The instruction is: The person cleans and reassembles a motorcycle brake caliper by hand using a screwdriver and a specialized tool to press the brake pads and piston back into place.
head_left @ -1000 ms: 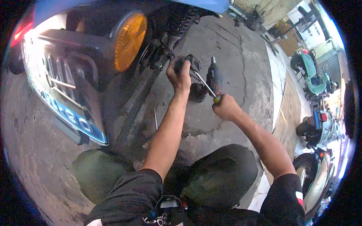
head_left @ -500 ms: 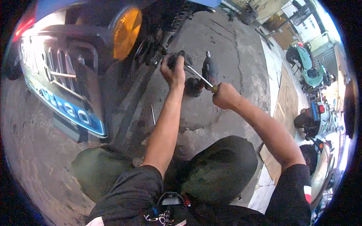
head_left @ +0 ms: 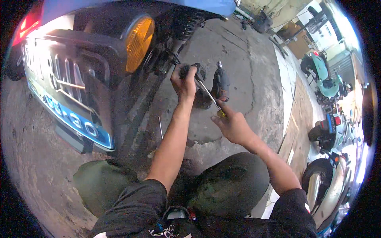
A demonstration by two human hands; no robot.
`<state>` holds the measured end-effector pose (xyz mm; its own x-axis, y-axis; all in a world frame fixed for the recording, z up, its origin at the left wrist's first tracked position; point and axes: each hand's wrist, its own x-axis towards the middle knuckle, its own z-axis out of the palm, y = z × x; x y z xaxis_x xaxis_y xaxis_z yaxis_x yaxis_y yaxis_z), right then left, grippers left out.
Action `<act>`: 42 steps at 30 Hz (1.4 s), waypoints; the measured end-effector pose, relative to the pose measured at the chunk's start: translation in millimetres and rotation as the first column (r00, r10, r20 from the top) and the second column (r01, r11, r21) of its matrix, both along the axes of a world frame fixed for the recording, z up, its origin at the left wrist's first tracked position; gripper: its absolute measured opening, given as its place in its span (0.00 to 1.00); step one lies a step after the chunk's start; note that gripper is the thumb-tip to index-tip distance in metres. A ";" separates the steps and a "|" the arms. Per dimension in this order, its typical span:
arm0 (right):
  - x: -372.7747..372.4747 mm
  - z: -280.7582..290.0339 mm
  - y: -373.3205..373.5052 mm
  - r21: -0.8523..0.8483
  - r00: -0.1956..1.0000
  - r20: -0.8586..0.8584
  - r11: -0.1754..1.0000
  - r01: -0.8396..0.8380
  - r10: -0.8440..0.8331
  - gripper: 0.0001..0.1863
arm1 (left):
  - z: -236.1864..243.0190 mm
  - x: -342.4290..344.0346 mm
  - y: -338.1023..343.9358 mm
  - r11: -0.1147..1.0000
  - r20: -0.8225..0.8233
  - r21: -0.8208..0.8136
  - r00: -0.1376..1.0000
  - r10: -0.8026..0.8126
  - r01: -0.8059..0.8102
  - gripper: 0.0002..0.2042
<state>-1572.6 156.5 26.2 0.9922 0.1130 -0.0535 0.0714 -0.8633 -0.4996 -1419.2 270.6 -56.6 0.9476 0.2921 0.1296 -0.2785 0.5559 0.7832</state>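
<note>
"Since you're closer, where's that screwdriver (head_left: 209, 95)?"

"Between both hands: the right hand (head_left: 235, 123) has its fingers around the yellow handle (head_left: 222, 114), and the slim metal shaft slants up to a black part (head_left: 201, 72) the left hand (head_left: 184, 85) clasps."

"And around it?"

"A dark, rounded power tool (head_left: 221, 83) just beside, on rough, cracked concrete floor (head_left: 262, 103) reaching right to a pale strip (head_left: 281, 73)."

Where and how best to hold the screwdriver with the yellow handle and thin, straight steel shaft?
Probably by the yellow handle, from the near right, fingers wrapped in line with the shaft. The right hand is there: that thicker end faces it, while the steel shaft slants away leftward to the dark part at the left hand.
</note>
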 end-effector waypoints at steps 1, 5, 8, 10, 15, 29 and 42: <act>-1.2 1.6 1.4 -0.038 1.000 -0.006 0.999 0.010 -0.011 0.29 | 1.2 -0.8 0.9 1.000 -0.012 0.024 1.000 0.010 -0.010 0.06; -2.8 1.5 6.1 0.031 0.998 -0.050 0.999 -0.035 0.036 0.30 | 1.3 0.3 1.9 0.997 -0.020 0.061 0.998 0.056 -0.055 0.07; 2.7 6.6 15.7 0.074 0.988 -0.157 0.997 0.017 -0.005 0.33 | -1.1 1.3 3.0 0.998 0.016 0.029 0.998 0.057 -0.058 0.08; -0.2 14.6 20.8 0.061 0.984 -0.176 0.998 0.011 -0.001 0.34 | -4.1 1.7 3.9 0.999 0.037 0.006 0.999 0.036 -0.036 0.08; 0.1 18.5 13.7 0.059 0.962 -0.273 0.997 0.047 -0.029 0.37 | -4.8 -1.8 0.9 0.998 0.068 -0.037 0.997 -0.041 0.043 0.09; 6.6 7.1 4.6 -0.013 0.992 -0.127 1.000 -0.018 0.016 0.22 | -7.0 -0.2 3.6 0.996 -0.019 -0.060 0.998 -0.060 0.059 0.10; 33.9 18.6 1.7 -0.040 0.934 -0.334 0.988 -0.147 0.126 0.20 | -11.6 1.1 26.1 0.975 0.052 0.191 0.991 -0.122 0.110 0.14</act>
